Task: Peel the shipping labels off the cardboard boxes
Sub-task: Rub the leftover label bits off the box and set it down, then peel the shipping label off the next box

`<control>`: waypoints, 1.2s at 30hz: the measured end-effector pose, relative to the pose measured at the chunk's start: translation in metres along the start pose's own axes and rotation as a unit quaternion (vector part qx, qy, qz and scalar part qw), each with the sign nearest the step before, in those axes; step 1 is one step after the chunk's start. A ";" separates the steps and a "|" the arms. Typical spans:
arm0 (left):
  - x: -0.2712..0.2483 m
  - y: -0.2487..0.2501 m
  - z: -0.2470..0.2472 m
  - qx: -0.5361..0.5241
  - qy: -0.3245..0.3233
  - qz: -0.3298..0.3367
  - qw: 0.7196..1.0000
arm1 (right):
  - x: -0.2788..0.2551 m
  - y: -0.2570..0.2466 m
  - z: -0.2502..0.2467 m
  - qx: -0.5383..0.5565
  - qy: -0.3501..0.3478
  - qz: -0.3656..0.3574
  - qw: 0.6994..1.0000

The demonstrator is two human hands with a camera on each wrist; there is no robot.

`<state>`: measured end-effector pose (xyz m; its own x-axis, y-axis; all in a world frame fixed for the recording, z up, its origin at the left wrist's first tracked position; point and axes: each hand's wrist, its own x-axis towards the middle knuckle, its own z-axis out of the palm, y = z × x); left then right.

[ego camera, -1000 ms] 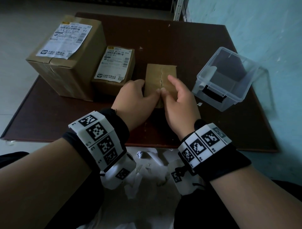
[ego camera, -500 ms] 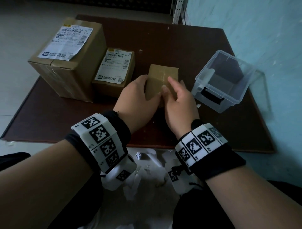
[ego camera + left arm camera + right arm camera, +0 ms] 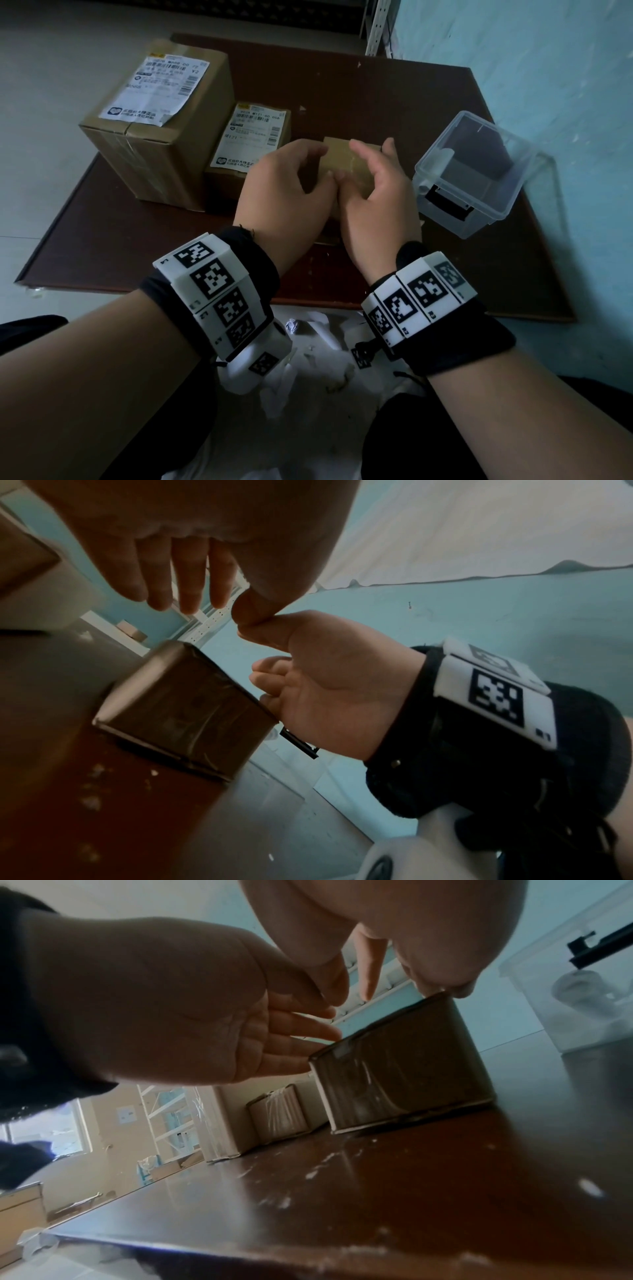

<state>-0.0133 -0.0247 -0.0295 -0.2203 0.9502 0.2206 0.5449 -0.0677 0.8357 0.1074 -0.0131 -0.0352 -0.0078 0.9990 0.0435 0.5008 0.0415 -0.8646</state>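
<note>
A small plain cardboard box (image 3: pixel 344 156) stands in the middle of the dark table (image 3: pixel 137 246), with clear tape and no label showing on its top. My left hand (image 3: pixel 287 181) hovers over its left side, fingers straight and relaxed. My right hand (image 3: pixel 375 192) hovers over its right side with loosely bent fingers. The two thumb tips touch above the box (image 3: pixel 181 710). In the right wrist view my left fingers (image 3: pixel 301 1039) reach the box's upper left edge (image 3: pixel 400 1069). A large box (image 3: pixel 147 154) bears a white label (image 3: pixel 161 89); a medium box's label (image 3: pixel 251 135) sits beside my left hand.
A clear plastic bin (image 3: pixel 479 192) holding a white roll and a black item stands at the right, close to my right hand. Torn white paper scraps (image 3: pixel 308 370) lie below the table's near edge. A pale blue wall (image 3: pixel 565 102) runs along the right.
Both hands have lifted from the small box's top seam, where the thumbs were pressing, and the fingers have spread apart. The box has stayed in place.
</note>
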 end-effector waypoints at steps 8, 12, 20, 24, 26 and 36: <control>0.000 -0.005 -0.015 0.009 0.024 -0.006 1.000 | -0.001 -0.011 0.013 0.010 0.008 -0.033 0.999; 0.002 -0.011 -0.024 -0.012 0.033 -0.029 0.999 | -0.003 -0.016 0.022 -0.003 0.017 -0.047 0.999; 0.003 -0.023 -0.045 -0.002 0.042 -0.050 0.998 | -0.003 -0.028 0.042 -0.002 0.024 -0.065 0.998; 0.005 -0.028 -0.051 -0.003 0.039 -0.063 0.997 | -0.005 -0.031 0.055 0.000 0.018 -0.068 0.998; 0.007 -0.029 -0.054 -0.008 0.038 -0.067 0.997 | -0.006 -0.032 0.060 0.005 0.015 -0.064 0.998; 0.013 -0.032 -0.060 -0.002 0.038 -0.080 0.996 | -0.005 -0.037 0.070 0.039 -0.004 -0.047 0.998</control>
<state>-0.0821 -0.0287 -0.0230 -0.3638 0.9235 0.1216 0.4948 0.0810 0.8652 0.0283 -0.0181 -0.0388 -0.0581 0.9908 0.1222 0.4291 0.1353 -0.8931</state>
